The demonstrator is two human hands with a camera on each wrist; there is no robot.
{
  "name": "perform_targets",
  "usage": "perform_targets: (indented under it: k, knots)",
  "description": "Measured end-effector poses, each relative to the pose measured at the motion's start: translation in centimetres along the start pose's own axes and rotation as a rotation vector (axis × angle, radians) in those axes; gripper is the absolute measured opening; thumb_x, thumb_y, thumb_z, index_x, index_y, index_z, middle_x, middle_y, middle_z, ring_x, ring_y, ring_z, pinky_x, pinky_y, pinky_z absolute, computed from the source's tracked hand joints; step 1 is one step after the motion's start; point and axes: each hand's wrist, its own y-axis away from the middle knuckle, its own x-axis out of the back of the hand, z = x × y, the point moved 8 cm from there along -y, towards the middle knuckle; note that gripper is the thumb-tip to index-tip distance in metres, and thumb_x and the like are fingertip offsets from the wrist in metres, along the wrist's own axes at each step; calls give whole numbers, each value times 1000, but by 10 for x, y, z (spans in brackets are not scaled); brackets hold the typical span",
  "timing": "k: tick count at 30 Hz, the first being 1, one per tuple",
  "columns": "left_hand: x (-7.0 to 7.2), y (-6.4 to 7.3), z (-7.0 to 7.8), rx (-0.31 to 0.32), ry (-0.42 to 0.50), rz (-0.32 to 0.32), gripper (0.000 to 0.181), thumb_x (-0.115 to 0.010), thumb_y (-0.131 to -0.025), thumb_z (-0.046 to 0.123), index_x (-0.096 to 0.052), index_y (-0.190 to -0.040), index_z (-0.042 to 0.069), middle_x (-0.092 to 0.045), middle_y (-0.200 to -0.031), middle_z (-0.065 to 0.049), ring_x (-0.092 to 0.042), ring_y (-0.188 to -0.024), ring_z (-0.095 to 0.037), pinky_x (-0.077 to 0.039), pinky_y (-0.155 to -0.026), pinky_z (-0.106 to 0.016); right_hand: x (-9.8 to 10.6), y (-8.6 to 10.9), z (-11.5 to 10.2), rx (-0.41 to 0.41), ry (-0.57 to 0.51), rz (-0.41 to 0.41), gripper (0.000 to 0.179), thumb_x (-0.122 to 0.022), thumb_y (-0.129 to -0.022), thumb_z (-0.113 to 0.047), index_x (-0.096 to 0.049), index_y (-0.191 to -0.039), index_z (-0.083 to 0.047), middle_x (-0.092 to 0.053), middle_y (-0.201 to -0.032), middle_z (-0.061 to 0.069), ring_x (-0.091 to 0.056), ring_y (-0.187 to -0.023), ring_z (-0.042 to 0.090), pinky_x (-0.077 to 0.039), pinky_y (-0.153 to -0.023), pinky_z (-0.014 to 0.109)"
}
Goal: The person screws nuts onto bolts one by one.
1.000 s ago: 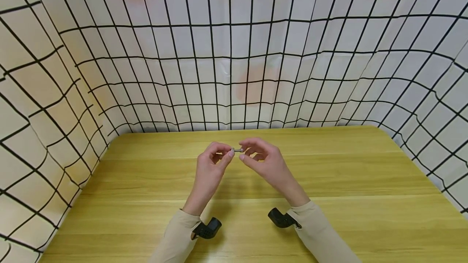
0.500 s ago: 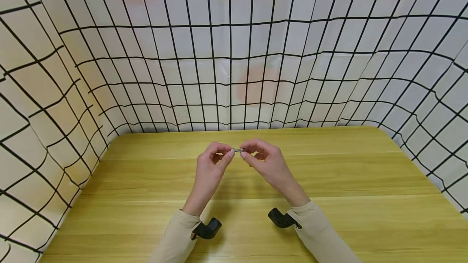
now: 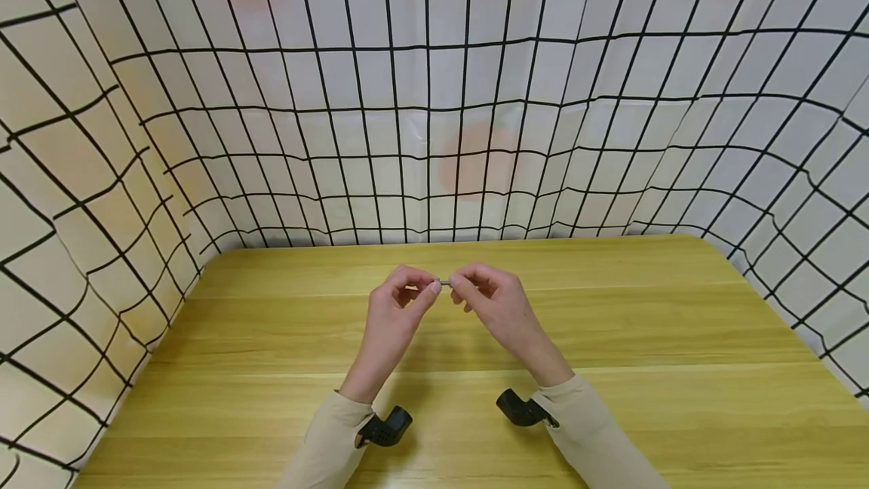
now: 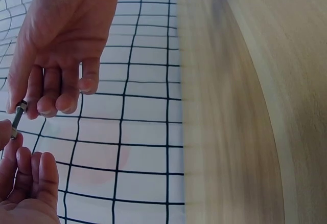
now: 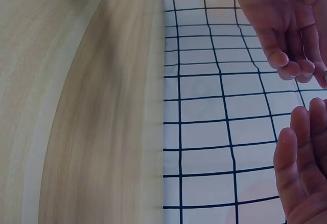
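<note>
Two hands (image 3: 396,306) (image 3: 498,300) pinch a small metal bolt (image 4: 18,117) at opposite ends.

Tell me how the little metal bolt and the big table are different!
Size: the bolt is tiny, while the table is big.
Look: the bolt is grey metal; the table looks like yellowish-brown wood.
Place: the bolt is held up between the left hand and right hand; the table lies flat below.
Same: in the head view, the bolt and the table's grain both run side to side.
</note>
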Motion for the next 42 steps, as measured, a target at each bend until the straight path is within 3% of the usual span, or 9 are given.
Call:
perform_targets:
  k: [6,11,18,22,27,34,42]
  knots:
    - [1,-1,2,-18,-7,7,10,-70,-93,19,-70,-97,10,-62,-93,-3,-58,-87,-22,-48,-77,-29,0,-1,2,-20,-28,5,22,-57,-102,-25,-69,-103,-8,-66,-85,9,-61,-80,29,-53,-67,37]
    - [4,-2,2,-20,0,35,9,-70,-93,16,-70,-97,8,-62,-91,-3,-59,-83,-22,-48,-75,-30,0,-2,-5,3,-53,-11,21,-57,-100,-10,-65,-119,-4,-66,-98,15,-61,-83,33,-53,-65,35]
    - [7,-2,-1,-4,29,45,10,-70,-93,15,-70,-98,6,-62,-92,-4,-59,-84,-20,-48,-75,-30,-1,3,-44,95,31,-6,23,-66,-91,4,-64,-113,0,-64,-106,11,-63,-88,26,-52,-69,33]
    - [7,-2,-2,1,43,44,9,-70,-93,15,-70,-98,7,-62,-92,-4,-59,-84,-21,-49,-74,-29,-1,4,-48,109,52,0,19,-66,-90,7,-63,-108,2,-65,-104,12,-63,-87,27,-52,-69,33]
    - [7,-2,-3,6,55,39,9,-70,-94,17,-71,-97,8,-63,-93,-4,-59,-84,-24,-48,-72,-29,-1,2,-35,130,49,9,18,-67,-90,6,-65,-106,-1,-65,-103,13,-62,-85,24,-51,-67,31]
    - [7,-2,-3,0,68,33,11,-70,-93,17,-71,-97,6,-63,-92,-6,-58,-83,-24,-47,-71,-28,-1,-1,-10,113,37,9,11,-68,-94,-9,-67,-104,-11,-65,-94,1,-60,-80,20,-52,-64,31]
    - [3,-2,-3,4,84,-10,10,-70,-93,16,-70,-97,6,-63,-95,-6,-58,-82,-32,-49,-72,-27,-3,0,-6,38,20,-4,17,-61,-100,-24,-68,-92,-11,-64,-83,4,-60,-77,21,-53,-67,45]
